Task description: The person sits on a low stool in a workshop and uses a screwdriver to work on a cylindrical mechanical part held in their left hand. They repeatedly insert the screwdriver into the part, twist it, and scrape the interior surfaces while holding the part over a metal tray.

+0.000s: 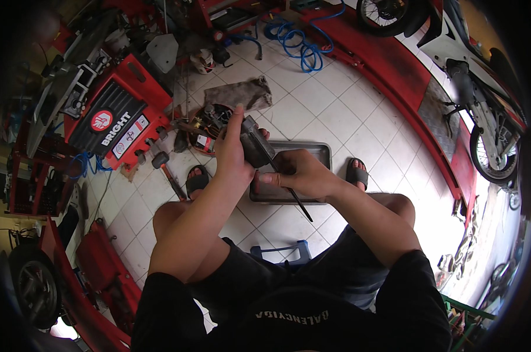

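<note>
My left hand (231,154) grips a dark grey metal engine part (255,145) upright, with the index finger stretched up along its side. My right hand (297,175) holds a thin black screwdriver-like tool (295,196) whose shaft slants down to the right, its upper end pressed against the part. Both hands work above a grey metal tray (320,151) lying on the white tiled floor between my sandalled feet. I sit low, knees apart, over a small blue stool (282,251).
A red machine (120,115) stands at the left with a hammer (167,171) and small tool clutter (204,130) beside it. A grey rag (240,94) lies beyond. A blue coiled hose (299,42) is at the back. A red ramp (394,76) carries a motorcycle (476,88) at the right.
</note>
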A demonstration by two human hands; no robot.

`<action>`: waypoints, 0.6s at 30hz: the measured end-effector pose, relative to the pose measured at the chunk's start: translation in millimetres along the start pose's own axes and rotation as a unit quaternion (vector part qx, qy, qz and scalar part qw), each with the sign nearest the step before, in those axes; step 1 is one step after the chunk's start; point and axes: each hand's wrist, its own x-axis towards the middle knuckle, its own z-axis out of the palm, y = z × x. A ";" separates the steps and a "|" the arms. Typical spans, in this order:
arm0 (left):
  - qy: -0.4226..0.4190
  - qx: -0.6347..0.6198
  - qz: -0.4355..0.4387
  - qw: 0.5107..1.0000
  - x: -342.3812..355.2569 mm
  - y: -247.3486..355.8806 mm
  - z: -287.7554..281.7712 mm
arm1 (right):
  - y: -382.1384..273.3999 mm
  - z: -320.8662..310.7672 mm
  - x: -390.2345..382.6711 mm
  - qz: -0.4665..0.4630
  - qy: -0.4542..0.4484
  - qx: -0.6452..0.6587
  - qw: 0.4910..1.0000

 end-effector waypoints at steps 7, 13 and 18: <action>-0.001 0.010 -0.006 1.000 4.9 2.9 -6.8 | 5.4 -4.3 6.7 0.004 -0.062 0.051 0.997; 0.025 -0.002 -0.018 1.000 4.5 3.6 -6.1 | -10.4 -16.4 0.1 0.035 -0.108 0.169 0.979; 0.019 0.026 -0.010 0.999 3.6 -0.4 -9.9 | -18.8 -19.6 -4.4 0.046 -0.086 0.071 0.993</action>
